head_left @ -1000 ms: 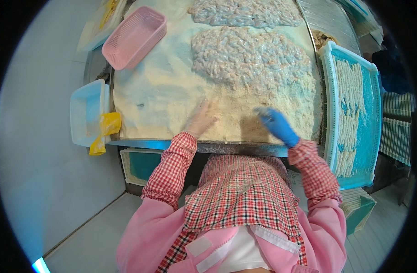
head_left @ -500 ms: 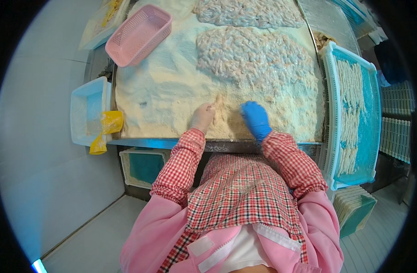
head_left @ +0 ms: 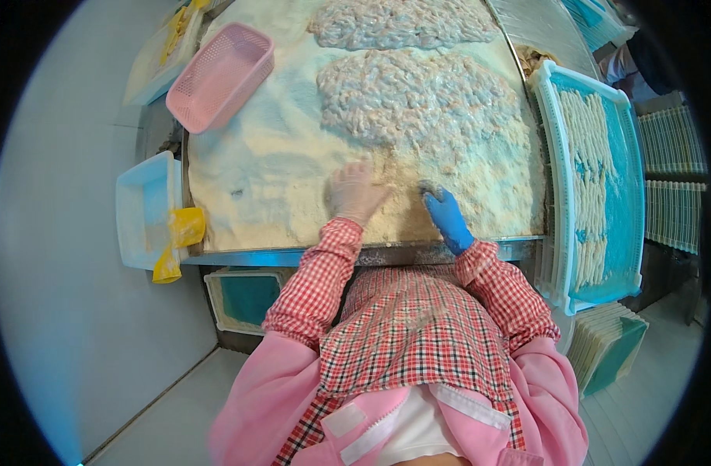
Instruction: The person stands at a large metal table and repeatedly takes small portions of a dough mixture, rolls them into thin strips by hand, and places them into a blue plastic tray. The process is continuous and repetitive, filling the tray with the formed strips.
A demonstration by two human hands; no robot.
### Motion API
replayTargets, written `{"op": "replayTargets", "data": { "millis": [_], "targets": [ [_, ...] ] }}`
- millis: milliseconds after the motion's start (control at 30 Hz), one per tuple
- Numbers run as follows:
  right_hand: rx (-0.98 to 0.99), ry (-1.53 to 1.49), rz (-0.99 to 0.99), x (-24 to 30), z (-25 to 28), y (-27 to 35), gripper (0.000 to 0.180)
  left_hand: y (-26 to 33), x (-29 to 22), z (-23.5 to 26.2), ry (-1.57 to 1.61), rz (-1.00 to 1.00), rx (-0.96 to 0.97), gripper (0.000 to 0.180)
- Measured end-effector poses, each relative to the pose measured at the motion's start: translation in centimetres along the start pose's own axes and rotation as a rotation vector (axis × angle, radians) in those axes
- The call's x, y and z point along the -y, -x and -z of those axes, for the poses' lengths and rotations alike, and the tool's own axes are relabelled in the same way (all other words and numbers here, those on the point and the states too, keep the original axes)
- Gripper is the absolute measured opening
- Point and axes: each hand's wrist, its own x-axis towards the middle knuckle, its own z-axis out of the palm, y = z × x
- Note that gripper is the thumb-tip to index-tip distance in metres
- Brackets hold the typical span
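Observation:
My left hand, in a thin whitish glove, lies flat over the pale crumbs near the table's front edge. Its fingers are apart and its thumb points right, toward the other hand. A little to the right, my right hand in a blue glove has its fingers bent together, their tips dusted with crumbs. Whether a piece is between those fingertips is hidden. Just beyond both hands spreads a heap of wet, pinkish-white raw strips. Behind it lies a second such heap.
A pink perforated basket sits at the far left of the table. Beyond the left edge, a white tub has a yellow scoop-like piece over its rim. On the right stands a white-rimmed blue tray holding rows of coated strips.
My left hand has opened from a closed shape and moved slightly forward. My right hand has shifted a little right and turned, its fingertips now pointing forward-left. The whole view has shifted slightly.

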Motion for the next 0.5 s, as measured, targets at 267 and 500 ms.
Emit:
{"op": "replayTargets", "data": {
  "millis": [267, 500],
  "targets": [
    [0.060, -0.809, -0.321, -0.8, -2.4, -2.6, 0.025, 4.2, -6.2, -0.5, 0.392, -0.164, -0.219, 0.043],
    [0.103, -1.186, -0.263, 4.0, -5.2, -0.9, 0.051, 3.6, -8.4, -0.3, 0.799, -0.182, -0.205, 0.051]
  ]
}}
